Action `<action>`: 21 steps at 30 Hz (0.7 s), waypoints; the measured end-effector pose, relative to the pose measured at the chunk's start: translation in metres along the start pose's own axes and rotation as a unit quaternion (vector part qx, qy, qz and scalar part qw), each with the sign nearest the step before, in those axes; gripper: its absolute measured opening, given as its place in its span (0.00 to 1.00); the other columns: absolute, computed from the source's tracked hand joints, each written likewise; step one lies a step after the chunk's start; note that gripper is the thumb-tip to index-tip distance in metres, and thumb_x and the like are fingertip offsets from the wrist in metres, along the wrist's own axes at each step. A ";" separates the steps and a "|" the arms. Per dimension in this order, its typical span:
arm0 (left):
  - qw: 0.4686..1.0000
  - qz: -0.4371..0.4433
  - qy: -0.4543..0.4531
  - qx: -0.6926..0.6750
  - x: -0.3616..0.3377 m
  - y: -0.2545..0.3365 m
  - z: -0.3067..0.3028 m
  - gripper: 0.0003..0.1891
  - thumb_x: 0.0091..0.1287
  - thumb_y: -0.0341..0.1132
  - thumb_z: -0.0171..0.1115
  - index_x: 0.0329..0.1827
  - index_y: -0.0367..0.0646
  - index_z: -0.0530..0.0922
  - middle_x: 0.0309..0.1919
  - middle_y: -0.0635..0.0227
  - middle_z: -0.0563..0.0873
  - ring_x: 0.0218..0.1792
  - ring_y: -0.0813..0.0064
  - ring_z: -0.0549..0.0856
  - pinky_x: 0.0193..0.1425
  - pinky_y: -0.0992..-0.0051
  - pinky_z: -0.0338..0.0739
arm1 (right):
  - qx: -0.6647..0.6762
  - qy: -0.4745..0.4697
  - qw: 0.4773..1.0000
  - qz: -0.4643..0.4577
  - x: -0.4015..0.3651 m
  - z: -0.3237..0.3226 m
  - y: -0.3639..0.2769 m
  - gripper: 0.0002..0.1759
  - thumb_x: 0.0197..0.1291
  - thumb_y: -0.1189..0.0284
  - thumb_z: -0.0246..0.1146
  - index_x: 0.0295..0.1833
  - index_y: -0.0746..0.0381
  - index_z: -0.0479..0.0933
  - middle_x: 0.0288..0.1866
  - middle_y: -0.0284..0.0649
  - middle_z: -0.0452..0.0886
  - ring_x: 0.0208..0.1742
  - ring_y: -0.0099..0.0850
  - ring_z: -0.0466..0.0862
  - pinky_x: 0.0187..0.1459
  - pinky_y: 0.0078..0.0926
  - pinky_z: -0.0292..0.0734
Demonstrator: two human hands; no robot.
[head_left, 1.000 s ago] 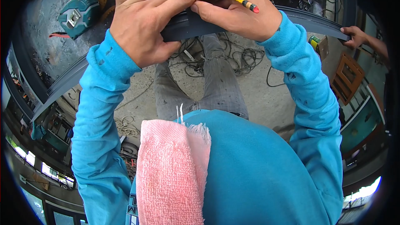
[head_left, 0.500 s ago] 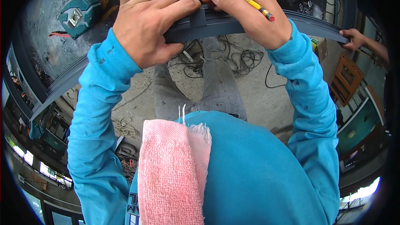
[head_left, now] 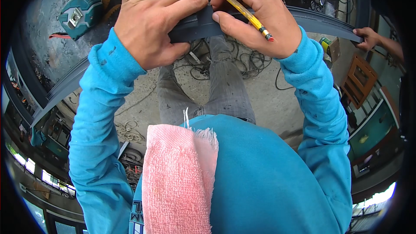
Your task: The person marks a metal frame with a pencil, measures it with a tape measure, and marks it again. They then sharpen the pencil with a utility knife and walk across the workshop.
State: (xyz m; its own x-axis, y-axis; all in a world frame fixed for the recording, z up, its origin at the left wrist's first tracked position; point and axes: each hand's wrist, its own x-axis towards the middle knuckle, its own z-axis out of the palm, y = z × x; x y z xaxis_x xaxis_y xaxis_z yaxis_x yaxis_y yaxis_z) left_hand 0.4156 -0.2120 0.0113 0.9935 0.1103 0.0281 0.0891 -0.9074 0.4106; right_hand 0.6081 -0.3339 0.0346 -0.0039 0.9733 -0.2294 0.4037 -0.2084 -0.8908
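My right hand (head_left: pixel 264 19) is closed round a yellow pencil (head_left: pixel 247 12), its red end towards me and its tip pointing away over the dark surface. The side of that hand lies close to a short dark grey metal piece (head_left: pixel 205 17) set across a long grey metal bar (head_left: pixel 320 26). My left hand (head_left: pixel 149 24) grips the bar just left of the short piece, thumb at the near edge and index finger reaching to the piece's top. A teal tape measure (head_left: pixel 80 15) lies on the dark panel (head_left: pixel 52 56) left of that hand.
At the right, another person's hand (head_left: pixel 367 39) holds the bar's end. Dark cables (head_left: pixel 253 63) lie coiled on the concrete floor (head_left: pixel 177 82) beneath the bar. A brown wooden frame (head_left: pixel 359 80) stands at the right. A pink towel (head_left: pixel 173 177) hangs down my front.
The pencil in my right hand has tilted more upright, and that hand has shifted slightly to the left and opened its view of the short piece. My left hand stays on the bar.
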 end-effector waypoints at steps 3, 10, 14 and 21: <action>1.000 -0.002 0.000 -0.001 0.000 0.000 0.000 0.39 0.32 0.36 0.72 0.59 0.52 0.79 0.45 0.71 0.84 0.54 0.63 0.76 0.59 0.62 0.60 | 0.014 0.014 0.999 -0.045 0.001 0.005 0.020 0.11 0.57 0.72 0.65 0.41 0.67 0.72 0.29 0.47 0.78 0.25 0.36 0.80 0.31 0.30 0.75; 1.000 -0.002 -0.007 -0.009 0.000 -0.001 -0.002 0.40 0.33 0.36 0.73 0.59 0.51 0.79 0.45 0.71 0.84 0.55 0.63 0.75 0.59 0.61 0.60 | 0.082 0.143 0.981 -0.100 -0.025 0.019 0.000 0.08 0.61 0.74 0.56 0.42 0.65 0.78 0.31 0.45 0.80 0.31 0.38 0.83 0.38 0.31 0.79; 1.000 -0.003 0.005 -0.008 -0.001 -0.001 0.001 0.40 0.32 0.36 0.75 0.59 0.52 0.79 0.45 0.71 0.84 0.55 0.63 0.75 0.60 0.60 0.60 | 0.045 0.044 0.994 -0.086 -0.032 0.025 -0.006 0.10 0.53 0.78 0.59 0.43 0.66 0.77 0.31 0.43 0.80 0.31 0.36 0.84 0.37 0.29 0.80; 1.000 -0.008 0.001 -0.008 -0.001 0.000 0.001 0.41 0.32 0.36 0.76 0.59 0.52 0.78 0.45 0.71 0.84 0.55 0.63 0.75 0.60 0.60 0.60 | -0.017 0.084 0.993 -0.081 -0.030 0.033 -0.004 0.08 0.47 0.80 0.63 0.36 0.65 0.74 0.29 0.45 0.81 0.30 0.38 0.87 0.33 0.28 0.82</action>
State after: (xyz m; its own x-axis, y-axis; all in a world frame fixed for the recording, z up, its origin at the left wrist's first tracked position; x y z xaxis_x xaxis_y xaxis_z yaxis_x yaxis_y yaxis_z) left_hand 0.4151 -0.2127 0.0108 0.9918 0.1260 0.0235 0.1041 -0.8986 0.4262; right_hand 0.5768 -0.3651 0.0321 0.0804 0.9967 -0.0122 0.4417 -0.0466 -0.8960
